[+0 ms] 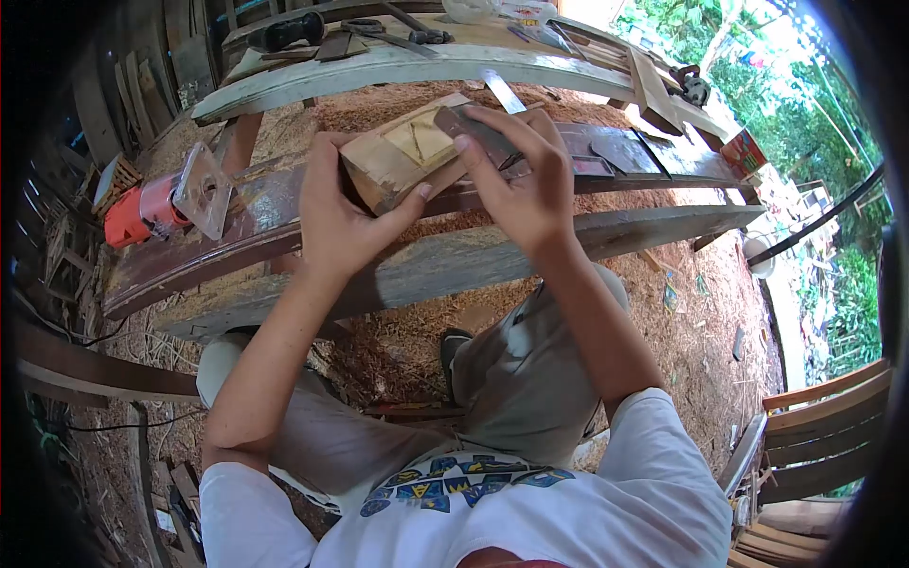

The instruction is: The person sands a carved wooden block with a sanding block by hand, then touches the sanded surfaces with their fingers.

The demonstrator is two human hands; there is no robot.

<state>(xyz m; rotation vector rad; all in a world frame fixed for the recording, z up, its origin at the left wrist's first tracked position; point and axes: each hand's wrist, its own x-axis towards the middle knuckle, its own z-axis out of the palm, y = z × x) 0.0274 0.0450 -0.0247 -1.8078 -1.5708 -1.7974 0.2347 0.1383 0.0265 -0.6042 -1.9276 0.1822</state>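
Note:
A light wooden block with a recessed yellowish rectangle and dark lines on its top is held up above the dark plank bench. My left hand wraps round the block's left end and its near edge. In my right hand, thumb and fingers pinch a dark, flat rectangular piece, which lies against the block's right end. Just beyond that piece a shiny metal strip sticks up. What the right fingertips touch underneath is hidden.
An orange-red power tool with a clear base plate stands at the bench's left. Hammer and other tools lie on the far table. A red box sits at the bench's right end. A slatted wooden chair stands lower right.

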